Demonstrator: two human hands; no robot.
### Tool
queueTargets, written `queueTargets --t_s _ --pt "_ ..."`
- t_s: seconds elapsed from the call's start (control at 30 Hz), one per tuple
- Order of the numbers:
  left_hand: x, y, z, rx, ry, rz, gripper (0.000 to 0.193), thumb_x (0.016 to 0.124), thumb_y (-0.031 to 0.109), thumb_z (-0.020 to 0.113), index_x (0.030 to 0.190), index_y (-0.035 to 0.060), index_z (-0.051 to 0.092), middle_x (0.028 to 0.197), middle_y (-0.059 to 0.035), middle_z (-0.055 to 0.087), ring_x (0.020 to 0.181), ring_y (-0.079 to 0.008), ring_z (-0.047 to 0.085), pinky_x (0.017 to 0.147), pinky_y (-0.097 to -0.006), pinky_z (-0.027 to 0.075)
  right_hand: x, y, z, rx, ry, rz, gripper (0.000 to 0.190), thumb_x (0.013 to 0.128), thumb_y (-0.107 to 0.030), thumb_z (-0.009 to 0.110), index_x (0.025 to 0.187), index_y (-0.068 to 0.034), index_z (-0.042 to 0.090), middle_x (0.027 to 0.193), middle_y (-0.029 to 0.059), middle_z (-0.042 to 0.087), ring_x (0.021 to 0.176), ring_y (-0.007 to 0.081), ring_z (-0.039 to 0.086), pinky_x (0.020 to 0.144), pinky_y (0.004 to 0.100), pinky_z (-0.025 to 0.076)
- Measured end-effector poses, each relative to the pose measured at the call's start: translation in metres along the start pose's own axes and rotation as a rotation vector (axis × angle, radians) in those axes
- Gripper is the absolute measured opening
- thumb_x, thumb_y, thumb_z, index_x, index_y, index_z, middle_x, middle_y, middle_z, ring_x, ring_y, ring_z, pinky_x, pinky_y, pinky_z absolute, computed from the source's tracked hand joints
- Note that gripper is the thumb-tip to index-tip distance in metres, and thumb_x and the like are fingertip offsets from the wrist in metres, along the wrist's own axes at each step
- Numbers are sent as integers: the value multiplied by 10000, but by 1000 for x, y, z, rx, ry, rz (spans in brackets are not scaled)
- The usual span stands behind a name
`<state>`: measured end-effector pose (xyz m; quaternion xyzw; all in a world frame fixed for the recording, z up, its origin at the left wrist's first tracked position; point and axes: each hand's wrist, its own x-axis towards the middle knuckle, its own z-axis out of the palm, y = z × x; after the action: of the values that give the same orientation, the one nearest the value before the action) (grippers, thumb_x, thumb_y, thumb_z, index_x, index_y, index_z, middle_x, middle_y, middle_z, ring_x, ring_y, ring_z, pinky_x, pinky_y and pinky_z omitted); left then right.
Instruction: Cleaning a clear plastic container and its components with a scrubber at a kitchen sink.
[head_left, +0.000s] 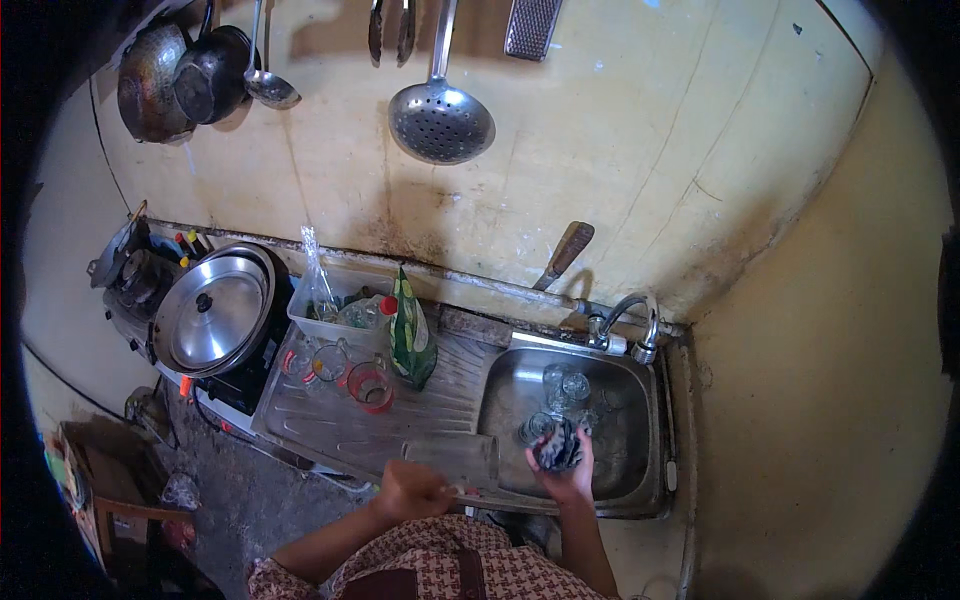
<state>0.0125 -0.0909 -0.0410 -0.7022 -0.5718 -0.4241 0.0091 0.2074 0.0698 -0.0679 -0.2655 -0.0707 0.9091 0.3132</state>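
Observation:
Over the front left part of a stainless steel sink (491, 375), my right hand (574, 476) holds a dark, crumpled scouring pad or cloth (559, 446). Clear glasses (566, 386) stand or lie in the basin just beyond it. My left hand (412, 491) is closed in a fist at the drainboard's front edge; whether something small is inside it I cannot tell. A clear glass or plastic container (454, 457) lies on its side between the hands. Glass mugs (370, 386), one reddish, stand farther back on the ribbed drainboard (435, 420).
A curved faucet (637, 315) rises behind the basin. Behind the mugs are a plastic tub (307, 326) and a green patterned pouch (411, 337). Lidded pan (217, 311) sits left on a stove. A skimmer (442, 120) and other utensils hang on the wall.

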Motion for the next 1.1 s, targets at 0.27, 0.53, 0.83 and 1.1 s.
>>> queueTargets --t_s 0.27,0.53,0.83,1.1 --pt "22 14 -23 -533 137 -648 517 592 145 749 385 80 280 388 65 301 403 14 262 350 -186 166 -15 -6 16 -183 -172 -117 537 733 -297 511 1182 -56 344 1132 131 442 1067 294 412 918 570 240" --pt "36 22 -21 -423 92 -448 506 565 176 763 373 78 305 358 53 287 356 -4 258 328 -193 190 -33 5 79 -1113 -619 -151 722 756 -146 566 1289 -6 99 1322 155 161 1223 235 176 987 301 164" --pt "40 31 -25 -293 -29 -269 382 567 184 724 408 95 389 362 -12 351 293 -142 347 318 -274 281 -4 30 73 -1545 -381 -416 593 594 -125 726 1094 10 438 1060 119 521 971 196 510 824 273 391" --pt "26 28 -8 36 -168 151 161 615 191 636 614 114 495 492 2 444 457 -144 505 373 -284 389 25 61 30 -1288 -161 -23 381 582 -170 750 879 -23 562 870 55 592 804 145 561 704 264 440"
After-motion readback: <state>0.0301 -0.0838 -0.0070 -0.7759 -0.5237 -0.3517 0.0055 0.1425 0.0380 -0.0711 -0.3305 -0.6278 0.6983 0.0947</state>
